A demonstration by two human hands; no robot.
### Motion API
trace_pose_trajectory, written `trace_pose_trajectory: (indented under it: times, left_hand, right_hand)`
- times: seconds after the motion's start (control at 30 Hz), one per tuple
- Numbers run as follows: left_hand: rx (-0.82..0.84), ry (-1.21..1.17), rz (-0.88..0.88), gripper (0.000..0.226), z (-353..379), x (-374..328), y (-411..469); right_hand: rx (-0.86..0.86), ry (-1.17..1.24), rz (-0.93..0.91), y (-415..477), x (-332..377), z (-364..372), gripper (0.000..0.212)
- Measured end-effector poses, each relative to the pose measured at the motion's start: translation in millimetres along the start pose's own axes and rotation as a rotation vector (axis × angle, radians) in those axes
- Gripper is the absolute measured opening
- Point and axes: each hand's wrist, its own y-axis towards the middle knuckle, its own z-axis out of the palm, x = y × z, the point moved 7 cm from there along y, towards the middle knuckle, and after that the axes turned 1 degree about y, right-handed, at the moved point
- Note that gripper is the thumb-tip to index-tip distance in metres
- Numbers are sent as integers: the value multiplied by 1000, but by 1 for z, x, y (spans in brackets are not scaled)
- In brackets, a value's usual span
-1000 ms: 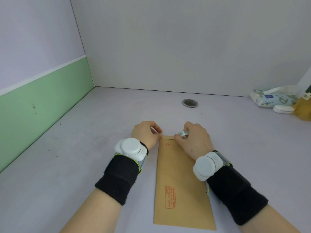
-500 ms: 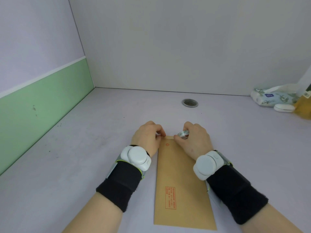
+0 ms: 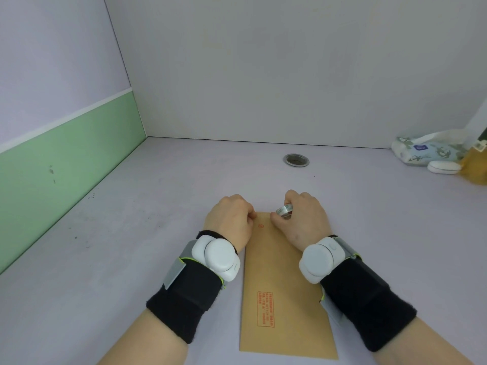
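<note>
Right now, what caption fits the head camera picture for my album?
Left hand and right hand meet at the far end of a brown envelope, the right gripping a silvery roll.

You have one view only, from the wide-angle camera on your head. It looks forward and down across the desk (image 3: 126, 259) towards the back wall (image 3: 263, 75), with the side wall (image 3: 52, 75) on your left. It sits close. Your left hand (image 3: 229, 219) and right hand (image 3: 303, 219) lie just below centre, the silvery roll (image 3: 284, 209) is easy to make out, and the brown envelope (image 3: 279, 272) runs nearly to the bottom edge.
</note>
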Motion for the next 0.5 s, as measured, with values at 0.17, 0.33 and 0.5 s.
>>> trace_pose_trajectory:
  times: [0.17,0.33,0.5]
  left_hand:
    - [39,128,134,31,5,-11,-5]
    - [59,171,155,31,7,-14,-5]
    - [65,205,187,31,12,-19,-7]
  right_hand:
    - [-2,-6,1,0,0,0,26]
    - [0,-17,-7,0,0,-1,25]
    - [-5,-14,-14,1,-1,-1,26]
